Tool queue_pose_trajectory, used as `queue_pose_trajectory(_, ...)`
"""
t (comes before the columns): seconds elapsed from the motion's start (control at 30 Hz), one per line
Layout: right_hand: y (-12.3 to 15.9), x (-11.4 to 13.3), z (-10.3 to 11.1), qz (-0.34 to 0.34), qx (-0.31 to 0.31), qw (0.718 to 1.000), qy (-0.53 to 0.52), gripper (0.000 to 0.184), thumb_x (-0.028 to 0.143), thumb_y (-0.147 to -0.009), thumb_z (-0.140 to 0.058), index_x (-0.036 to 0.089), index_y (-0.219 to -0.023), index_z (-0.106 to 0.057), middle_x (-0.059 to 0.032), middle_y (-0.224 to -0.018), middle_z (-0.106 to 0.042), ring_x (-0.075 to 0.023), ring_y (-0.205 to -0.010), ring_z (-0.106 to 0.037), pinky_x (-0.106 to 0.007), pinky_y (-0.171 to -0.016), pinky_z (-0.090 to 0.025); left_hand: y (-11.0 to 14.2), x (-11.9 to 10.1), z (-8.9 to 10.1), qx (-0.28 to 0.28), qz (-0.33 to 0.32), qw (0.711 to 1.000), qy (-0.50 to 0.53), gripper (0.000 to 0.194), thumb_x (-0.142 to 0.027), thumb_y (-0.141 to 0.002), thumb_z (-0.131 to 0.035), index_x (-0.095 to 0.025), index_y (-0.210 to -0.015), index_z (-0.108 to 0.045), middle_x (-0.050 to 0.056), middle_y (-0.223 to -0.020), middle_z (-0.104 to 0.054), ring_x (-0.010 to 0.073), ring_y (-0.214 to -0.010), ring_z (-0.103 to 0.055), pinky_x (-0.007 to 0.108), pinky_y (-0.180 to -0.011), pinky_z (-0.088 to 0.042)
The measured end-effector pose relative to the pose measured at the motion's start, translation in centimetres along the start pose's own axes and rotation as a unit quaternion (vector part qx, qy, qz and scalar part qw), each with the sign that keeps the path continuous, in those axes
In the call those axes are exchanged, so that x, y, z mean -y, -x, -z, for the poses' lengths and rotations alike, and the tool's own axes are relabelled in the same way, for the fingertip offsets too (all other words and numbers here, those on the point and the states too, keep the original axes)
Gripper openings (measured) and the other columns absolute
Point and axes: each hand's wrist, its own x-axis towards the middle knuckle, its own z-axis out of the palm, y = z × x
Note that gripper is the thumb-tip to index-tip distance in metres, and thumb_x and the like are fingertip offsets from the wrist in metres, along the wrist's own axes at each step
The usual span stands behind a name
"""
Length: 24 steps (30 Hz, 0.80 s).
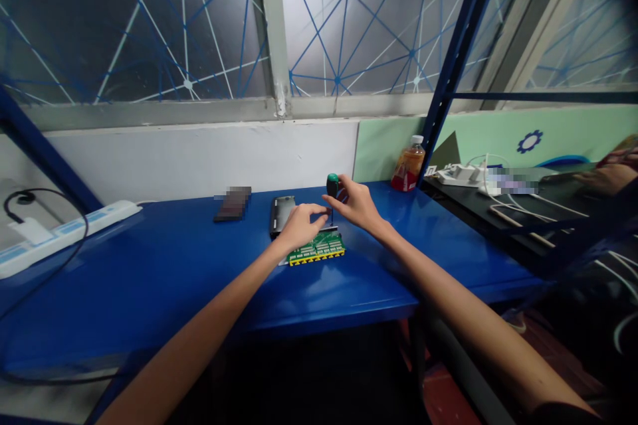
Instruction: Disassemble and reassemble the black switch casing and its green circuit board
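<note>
A screwdriver (332, 184) with a green-topped dark handle stands nearly upright, its thin shaft pointing down at the back edge of a green circuit board (319, 247). My right hand (357, 204) has its fingers closed around the handle from the right. Over the board's left part lies my left hand (300, 226), thumb and forefinger stretched out and apart towards the shaft; whether they touch it I cannot tell. Yellow connectors line the board's front edge. Behind my left hand is a dark device casing (282, 211), partly covered. The screwdriver's tip is too small to make out.
The blue table (199, 285) carries a blurred dark flat object (234, 204) and a white power strip (74, 229) with a black cable at left. A drink bottle (409, 165) stands at the back right. Beyond a blue post, a black table (478, 194) holds white cables; another person's hand (611, 176) is there.
</note>
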Motion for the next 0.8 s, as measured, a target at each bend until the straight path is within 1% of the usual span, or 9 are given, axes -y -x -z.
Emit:
queue_pose_trajectory(0.1, -0.1, 0.0, 0.3, -0.008, -0.015, 1.000, -0.019, 0.033, 0.043, -0.082, -0.062, 0.019, -0.102, -0.053, -0.0050, -0.081, -0.066, -0.0145, -0.059, -0.058, -0.027, -0.056, -0.044, 0.0, 0.1, 0.1, -0.002, 0.002, 1.000, -0.001, 0.024, -0.015, -0.083, -0.058, -0.017, -0.100, -0.074, 0.006, -0.105, -0.074, 0.0219, -0.103, -0.067, 0.035, -0.095, -0.048)
queue_pose_trajectory(0.23, -0.4, 0.1, 0.8, -0.041, -0.036, 0.995, -0.089, 0.034, 0.047, -0.081, -0.063, 0.021, -0.099, -0.052, -0.0033, -0.078, -0.065, -0.0152, -0.057, -0.061, -0.029, -0.054, -0.048, 0.0, 0.5, 0.0, -0.008, 0.009, 1.000, -0.015, 0.024, -0.017, -0.083, -0.058, -0.017, -0.101, -0.074, 0.007, -0.106, -0.073, 0.0223, -0.103, -0.067, 0.035, -0.095, -0.049)
queue_pose_trajectory(0.37, -0.6, 0.2, 1.0, -0.080, -0.055, 0.980, -0.172, 0.036, 0.050, -0.079, -0.065, 0.022, -0.096, -0.051, -0.0021, -0.076, -0.064, -0.0152, -0.053, -0.062, -0.030, -0.048, -0.050, 0.0, 0.8, -0.1, -0.013, 0.018, 0.999, -0.050, 0.024, -0.017, -0.082, -0.058, -0.017, -0.100, -0.074, 0.007, -0.105, -0.074, 0.0234, -0.102, -0.067, 0.036, -0.094, -0.049)
queue_pose_trajectory(0.5, -0.9, 0.4, 1.1, -0.101, -0.075, 0.962, -0.241, 0.042, 0.052, -0.076, -0.067, 0.021, -0.099, -0.051, -0.0009, -0.072, -0.062, -0.0152, -0.050, -0.062, -0.030, -0.045, -0.051, 0.0, 1.3, -0.2, -0.003, 0.029, 0.996, -0.084, 0.022, -0.023, -0.079, -0.065, -0.018, -0.098, -0.075, 0.007, -0.102, -0.074, 0.0245, -0.100, -0.067, 0.035, -0.093, -0.049)
queue_pose_trajectory(0.63, -1.0, 0.7, 1.2, -0.108, -0.079, 0.956, -0.261, 0.040, 0.051, -0.076, -0.066, 0.021, -0.096, -0.050, 0.0005, -0.068, -0.060, -0.0148, -0.048, -0.061, -0.030, -0.044, -0.052, 0.1, 1.7, -0.4, -0.001, 0.024, 0.994, -0.109, 0.021, -0.030, -0.076, -0.071, -0.019, -0.093, -0.076, 0.006, -0.099, -0.075, 0.0242, -0.097, -0.068, 0.034, -0.090, -0.049)
queue_pose_trajectory(0.8, -0.9, 1.0, 1.4, -0.109, -0.079, 0.957, -0.257, 0.034, 0.048, -0.079, -0.065, 0.021, -0.092, -0.048, 0.0001, -0.069, -0.059, -0.0141, -0.049, -0.061, -0.030, -0.045, -0.051, 0.1, 1.7, -0.5, -0.015, 0.013, 0.994, -0.107, 0.014, -0.027, -0.080, -0.067, -0.020, -0.087, -0.077, 0.005, -0.093, -0.076, 0.0223, -0.090, -0.069, 0.032, -0.085, -0.050)
